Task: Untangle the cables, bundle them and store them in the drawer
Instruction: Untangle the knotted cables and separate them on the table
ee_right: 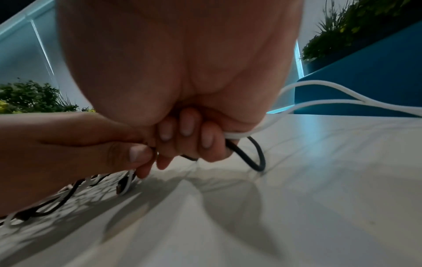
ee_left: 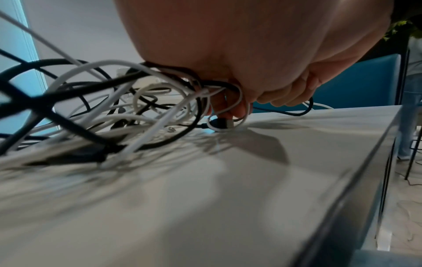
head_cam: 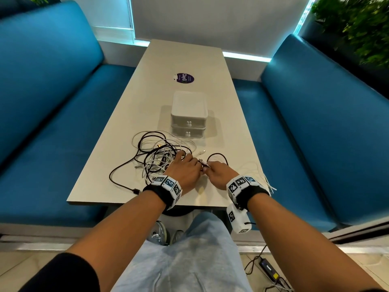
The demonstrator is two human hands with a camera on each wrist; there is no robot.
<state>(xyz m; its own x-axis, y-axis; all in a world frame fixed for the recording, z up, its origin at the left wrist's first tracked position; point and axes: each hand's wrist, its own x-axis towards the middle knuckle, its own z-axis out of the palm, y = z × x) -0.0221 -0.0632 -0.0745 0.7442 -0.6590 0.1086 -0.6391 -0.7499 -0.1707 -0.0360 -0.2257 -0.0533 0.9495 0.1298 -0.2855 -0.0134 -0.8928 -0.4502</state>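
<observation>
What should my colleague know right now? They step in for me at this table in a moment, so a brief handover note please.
Left hand: fingers curled into the tangle of black and white cables, holding strands near a connector.
Right hand: grips a black cable and a white cable that trails off to the right.
Both hands meet at the near end of the table. The two-drawer box stands just beyond the pile, both drawers closed.
Done: nothing bundled or stored; at most one or two cables partly drawn out.
Left: separate every cable, bundle each, open a drawer, store them.
</observation>
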